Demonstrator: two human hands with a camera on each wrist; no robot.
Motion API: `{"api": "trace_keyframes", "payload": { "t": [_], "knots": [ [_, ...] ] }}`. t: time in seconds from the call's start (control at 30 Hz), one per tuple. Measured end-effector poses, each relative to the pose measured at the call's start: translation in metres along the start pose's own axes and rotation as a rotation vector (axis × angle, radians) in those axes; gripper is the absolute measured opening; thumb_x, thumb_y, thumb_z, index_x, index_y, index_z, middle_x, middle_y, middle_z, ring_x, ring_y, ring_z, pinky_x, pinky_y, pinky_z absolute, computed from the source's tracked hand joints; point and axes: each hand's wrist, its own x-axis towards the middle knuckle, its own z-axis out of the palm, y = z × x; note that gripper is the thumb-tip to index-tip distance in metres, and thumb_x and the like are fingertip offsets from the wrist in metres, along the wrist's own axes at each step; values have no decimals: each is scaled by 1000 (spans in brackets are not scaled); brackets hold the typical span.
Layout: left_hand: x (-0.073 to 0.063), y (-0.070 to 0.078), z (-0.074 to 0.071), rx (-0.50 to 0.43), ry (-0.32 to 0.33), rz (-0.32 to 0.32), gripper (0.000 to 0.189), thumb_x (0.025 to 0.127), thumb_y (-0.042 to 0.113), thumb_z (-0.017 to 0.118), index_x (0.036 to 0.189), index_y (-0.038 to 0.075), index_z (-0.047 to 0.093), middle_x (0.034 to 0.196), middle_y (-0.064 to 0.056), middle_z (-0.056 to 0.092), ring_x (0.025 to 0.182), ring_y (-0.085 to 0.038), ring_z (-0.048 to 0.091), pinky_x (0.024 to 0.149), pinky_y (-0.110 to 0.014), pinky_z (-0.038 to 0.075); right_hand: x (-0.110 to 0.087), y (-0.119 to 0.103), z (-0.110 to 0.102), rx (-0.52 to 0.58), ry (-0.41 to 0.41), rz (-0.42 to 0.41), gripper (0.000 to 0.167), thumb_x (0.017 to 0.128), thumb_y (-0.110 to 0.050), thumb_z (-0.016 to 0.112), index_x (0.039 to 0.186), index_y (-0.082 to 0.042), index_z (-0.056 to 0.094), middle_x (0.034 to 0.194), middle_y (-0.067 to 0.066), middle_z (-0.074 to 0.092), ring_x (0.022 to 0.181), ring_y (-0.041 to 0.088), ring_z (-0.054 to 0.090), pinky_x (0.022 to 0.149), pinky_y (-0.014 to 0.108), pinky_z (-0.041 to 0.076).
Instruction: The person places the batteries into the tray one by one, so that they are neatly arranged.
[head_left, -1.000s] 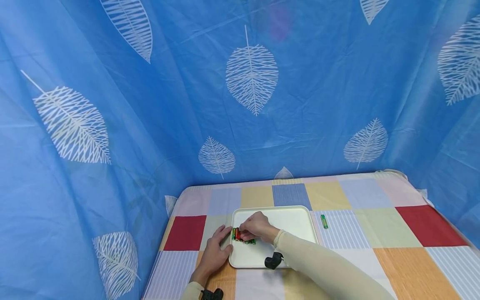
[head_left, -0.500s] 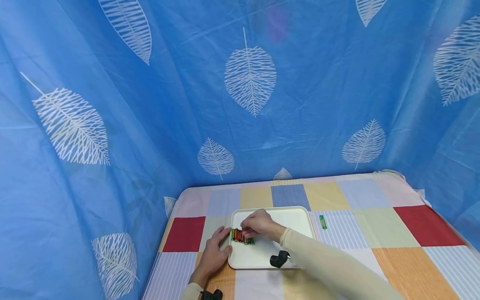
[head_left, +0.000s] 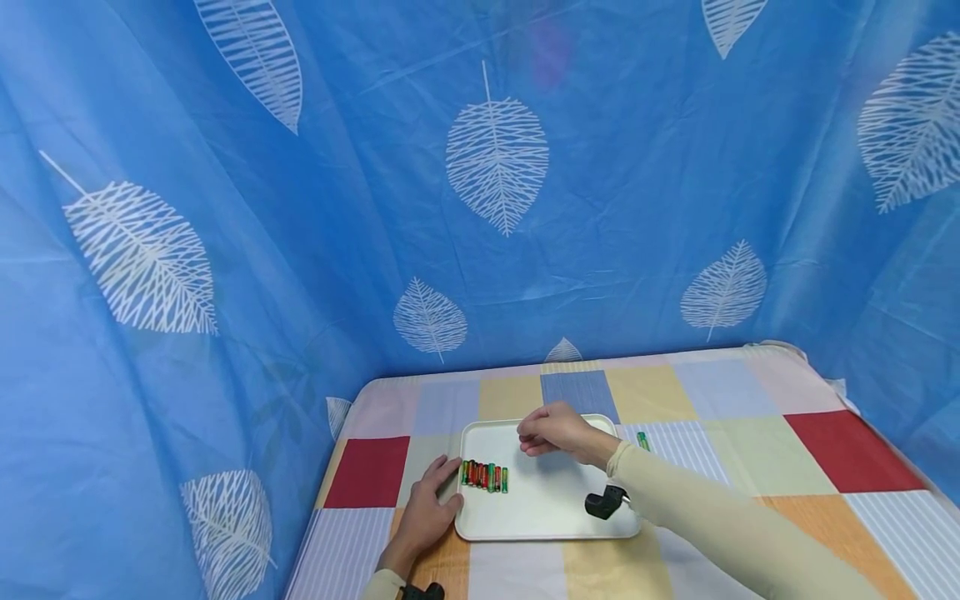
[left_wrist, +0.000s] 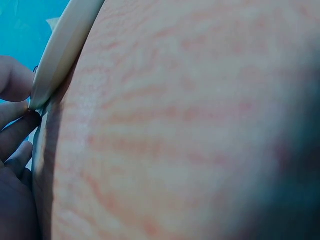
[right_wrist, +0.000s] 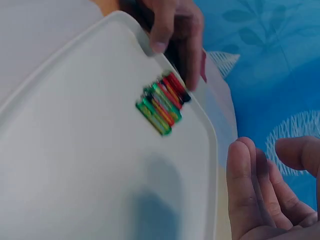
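A row of several red and green batteries (head_left: pixel 491 477) lies side by side near the left edge of a white tray (head_left: pixel 547 518). My left hand (head_left: pixel 423 512) rests against the tray's left rim, fingers spread, with thumb and fingertips touching the edge. Above the tray, to the right of the row, is my right hand (head_left: pixel 558 430). The right wrist view shows its fingers (right_wrist: pixel 241 185) extended, the thumb apart and nothing between them. In that view the batteries (right_wrist: pixel 160 107) sit close to the rim, beside the left hand (right_wrist: pixel 172 25).
A single green battery (head_left: pixel 642 440) lies on the patchwork tablecloth (head_left: pixel 750 450), right of the tray and partly behind the right sleeve. Blue curtains (head_left: pixel 360 208) with white leaf prints hang behind the table and along its sides.
My right hand has lifted off the row of batteries and moved right, uncovering the whole row. My left hand stays at the tray edge.
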Motion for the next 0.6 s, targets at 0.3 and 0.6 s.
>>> {"api": "trace_keyframes", "payload": {
  "t": [0.3,0.6],
  "knots": [
    [1,-2,2,-17,4,9,60,93,8,72,153,7,64,167,-30,45,155,-57,41,124,-77,32,-17,3,-48,-43,-5,3,33,102,-15,74,124,10,73,105,19,82,86,15,81,81,32,68],
    [-1,-3,5,-7,11,-14,60,92,10,73,152,9,66,167,-29,46,156,-55,41,125,-76,30,-43,22,-99,-45,110,31,47,100,-18,79,134,13,69,114,22,81,94,21,83,87,38,68]
  ]
}}
